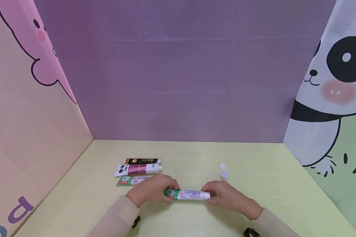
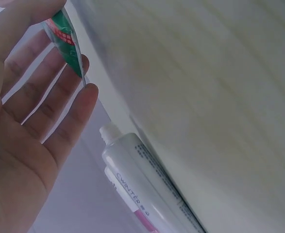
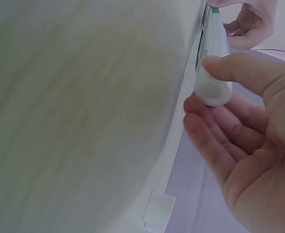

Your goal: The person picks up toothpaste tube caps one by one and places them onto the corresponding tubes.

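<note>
A green-and-white toothpaste tube [image 1: 190,195] lies crosswise near the front of the table, held at both ends. My left hand [image 1: 158,188] pinches its flat green tail [image 2: 67,43] between thumb and fingertips. At the other end, my right hand [image 1: 226,195] grips the white cap [image 3: 214,91], thumb on one side and fingers on the other. Behind my left hand lies another green-and-white tube [image 1: 133,180], partly hidden by that hand. Farther back are a white-and-purple tube [image 1: 138,169] and a black tube [image 1: 141,161], their bare nozzles pointing right.
Two loose white caps, a rear cap [image 1: 222,166] and a front cap [image 1: 224,175], lie behind my right hand. The pale wooden table [image 1: 190,220] is bounded by a purple back panel [image 1: 184,82] and printed side panels, with a panda [image 1: 338,72] on the right.
</note>
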Demonstrator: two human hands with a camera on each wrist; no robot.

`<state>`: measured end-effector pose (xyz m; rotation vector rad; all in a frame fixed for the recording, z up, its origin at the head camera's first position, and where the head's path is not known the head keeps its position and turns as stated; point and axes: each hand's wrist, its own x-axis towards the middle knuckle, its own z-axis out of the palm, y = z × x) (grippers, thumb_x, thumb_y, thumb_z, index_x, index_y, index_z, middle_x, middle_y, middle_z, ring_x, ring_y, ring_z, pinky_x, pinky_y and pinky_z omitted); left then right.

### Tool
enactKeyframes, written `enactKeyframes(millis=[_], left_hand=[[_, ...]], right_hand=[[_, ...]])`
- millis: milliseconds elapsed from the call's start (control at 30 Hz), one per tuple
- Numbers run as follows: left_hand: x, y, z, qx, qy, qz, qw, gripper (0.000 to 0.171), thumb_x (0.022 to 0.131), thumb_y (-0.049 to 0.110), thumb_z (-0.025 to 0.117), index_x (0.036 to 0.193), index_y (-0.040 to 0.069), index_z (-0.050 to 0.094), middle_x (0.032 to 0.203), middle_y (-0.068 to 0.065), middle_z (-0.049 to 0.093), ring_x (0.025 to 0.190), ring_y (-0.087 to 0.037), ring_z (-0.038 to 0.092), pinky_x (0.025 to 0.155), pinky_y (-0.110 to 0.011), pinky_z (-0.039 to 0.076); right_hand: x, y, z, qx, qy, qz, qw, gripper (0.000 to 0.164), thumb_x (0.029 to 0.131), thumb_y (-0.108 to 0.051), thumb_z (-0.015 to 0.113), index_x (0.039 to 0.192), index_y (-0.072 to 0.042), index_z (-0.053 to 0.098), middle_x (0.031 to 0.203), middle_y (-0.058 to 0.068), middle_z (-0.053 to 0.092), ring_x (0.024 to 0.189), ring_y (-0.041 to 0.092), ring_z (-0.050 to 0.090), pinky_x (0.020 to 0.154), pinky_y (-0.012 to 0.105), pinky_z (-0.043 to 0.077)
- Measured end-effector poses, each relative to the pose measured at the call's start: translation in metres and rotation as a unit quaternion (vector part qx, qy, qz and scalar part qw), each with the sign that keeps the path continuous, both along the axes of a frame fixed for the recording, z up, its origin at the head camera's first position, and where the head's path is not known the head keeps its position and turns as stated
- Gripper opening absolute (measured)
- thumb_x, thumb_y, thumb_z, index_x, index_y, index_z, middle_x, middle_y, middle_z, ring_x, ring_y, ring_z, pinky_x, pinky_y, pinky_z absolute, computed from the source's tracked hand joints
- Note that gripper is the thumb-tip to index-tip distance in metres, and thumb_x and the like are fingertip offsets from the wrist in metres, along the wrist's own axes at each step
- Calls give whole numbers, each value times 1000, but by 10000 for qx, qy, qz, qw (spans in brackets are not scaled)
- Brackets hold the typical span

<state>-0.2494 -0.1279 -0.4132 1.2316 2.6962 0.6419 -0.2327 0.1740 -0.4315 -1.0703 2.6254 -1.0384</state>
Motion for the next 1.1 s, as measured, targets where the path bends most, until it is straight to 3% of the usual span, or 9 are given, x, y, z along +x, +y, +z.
enactKeyframes(millis=[567,933,1100], left_hand=[[-4,3,-6,-41,-376,-1,9993,31,81,17,85,110,15,74,96,14,67,82,-2,57,80,-22,50],[0,-2,-5,95,-180,74,9998,34,80,18,86,111,10,74,99,9,68,85,-4,60,79,-22,51],[0,-9,-1,72,-190,328,9993,34,82,23,84,114,13,74,105,8,69,95,-8,63,85,-28,52]], right_hand=[[-2,0,3,345,37,66,9994,25,81,2,78,104,-7,71,95,-5,70,78,1,58,70,22,52],[0,5,7,258,-5,-128,9996,28,85,-8,78,111,-3,69,93,-5,69,83,5,62,72,24,53],[1,8,10,325,152,-214,9991,27,88,-13,76,112,-4,69,94,-6,69,86,6,62,73,27,53]])
